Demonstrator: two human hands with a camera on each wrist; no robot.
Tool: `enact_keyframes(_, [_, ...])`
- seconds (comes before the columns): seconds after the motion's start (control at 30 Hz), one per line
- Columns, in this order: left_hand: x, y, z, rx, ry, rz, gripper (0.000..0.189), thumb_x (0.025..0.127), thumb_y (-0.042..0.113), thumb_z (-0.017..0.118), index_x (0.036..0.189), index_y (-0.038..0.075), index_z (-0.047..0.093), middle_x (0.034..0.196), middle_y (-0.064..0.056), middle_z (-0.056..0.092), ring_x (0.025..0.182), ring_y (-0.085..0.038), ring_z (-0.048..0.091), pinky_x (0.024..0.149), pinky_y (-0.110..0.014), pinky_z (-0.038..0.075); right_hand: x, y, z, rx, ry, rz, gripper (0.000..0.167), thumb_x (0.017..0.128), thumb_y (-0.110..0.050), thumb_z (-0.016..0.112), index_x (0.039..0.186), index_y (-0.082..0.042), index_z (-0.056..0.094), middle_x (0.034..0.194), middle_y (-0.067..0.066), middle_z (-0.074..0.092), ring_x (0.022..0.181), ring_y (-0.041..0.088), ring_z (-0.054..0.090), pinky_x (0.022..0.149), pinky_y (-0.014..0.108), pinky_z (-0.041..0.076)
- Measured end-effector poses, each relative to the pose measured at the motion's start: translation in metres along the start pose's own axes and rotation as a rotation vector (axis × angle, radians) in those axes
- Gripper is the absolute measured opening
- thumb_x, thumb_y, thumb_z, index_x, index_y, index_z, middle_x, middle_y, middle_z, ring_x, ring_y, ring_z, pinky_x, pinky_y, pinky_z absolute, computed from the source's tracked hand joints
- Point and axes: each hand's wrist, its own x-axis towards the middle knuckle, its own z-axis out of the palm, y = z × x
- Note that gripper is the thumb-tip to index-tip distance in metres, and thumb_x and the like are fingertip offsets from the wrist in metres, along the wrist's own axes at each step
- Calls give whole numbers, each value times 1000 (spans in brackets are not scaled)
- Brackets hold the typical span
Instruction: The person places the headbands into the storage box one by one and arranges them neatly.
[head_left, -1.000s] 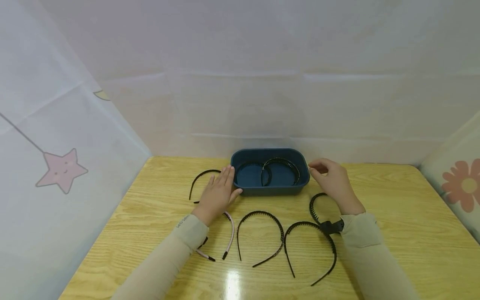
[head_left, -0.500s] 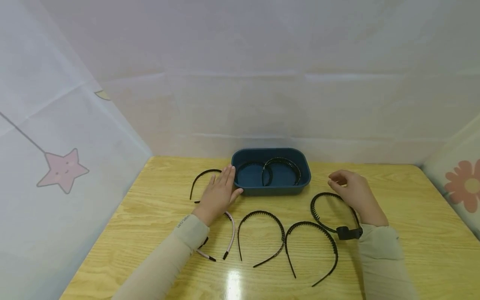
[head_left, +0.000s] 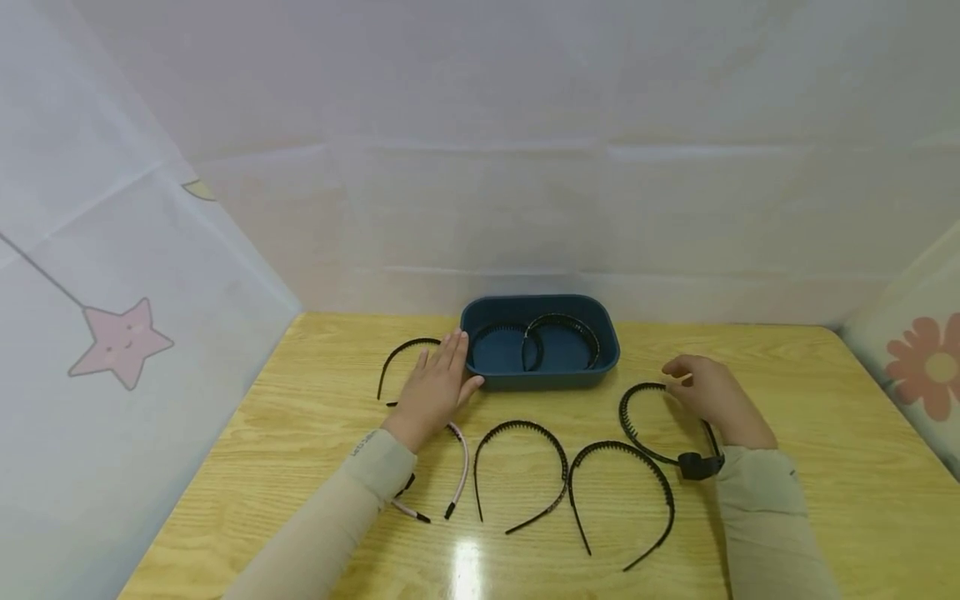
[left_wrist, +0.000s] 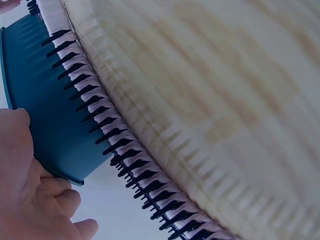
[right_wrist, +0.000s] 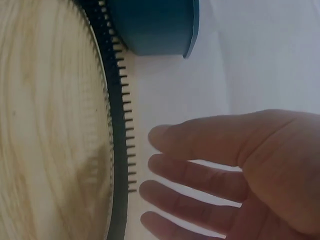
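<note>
My left hand (head_left: 435, 392) lies with straight fingers against the left end of a dark blue bin (head_left: 543, 382); the left wrist view shows the fingers at the bin's wall (left_wrist: 60, 105). Two black toothed headbands rest inside the bin, one of them a speckled headband (head_left: 561, 317) on the right. My right hand (head_left: 716, 400) hovers over the far right black headband (head_left: 628, 421), fingers loosely bent, nothing between them. In the right wrist view the fingertips (right_wrist: 160, 137) are apart from the toothed black band (right_wrist: 117, 125). The right hand and wrist hide part of that headband.
Two black headbands, a middle one (head_left: 519, 425) and a right one (head_left: 611, 447), lie in front of the bin. A pink headband (head_left: 465, 454) lies partly under the left forearm, and a black headband (head_left: 390, 360) behind the left hand. A white cloth (head_left: 480, 208) hangs behind the table.
My right hand has moved away from the bin's right end, rightward and nearer, to above the far right headband. The left hand has stayed on the bin.
</note>
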Motion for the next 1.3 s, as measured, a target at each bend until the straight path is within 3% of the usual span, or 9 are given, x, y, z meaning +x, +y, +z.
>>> enact_keyframes(0.4, [1, 0, -1, -4, -5, -11, 77, 109, 50, 37, 163, 3, 8, 169, -15, 9, 155, -29, 12, 123, -56, 15, -1, 20, -2, 0, -50, 84, 32, 97, -3, 61, 123, 16, 61, 116, 35, 62, 107, 52, 59, 81, 56, 55])
enact_keyframes(0.57, [0, 1, -1, -10, -11, -13, 78, 109, 50, 39, 163, 3, 8, 169, -14, 8, 155, -29, 12, 124, -56, 14, 0, 25, 0, -3, -54, 90, 26, 95, -1, 62, 117, 14, 65, 109, 32, 64, 101, 48, 61, 78, 55, 54])
enact_keyframes(1.3, [1, 0, 0, -1, -1, -8, 77, 109, 50, 37, 162, 2, 10, 169, -15, 8, 155, -31, 13, 123, -56, 16, -3, 25, -2, -5, -18, 102, 23, 97, -2, 60, 115, 11, 66, 111, 33, 63, 100, 49, 61, 75, 54, 54])
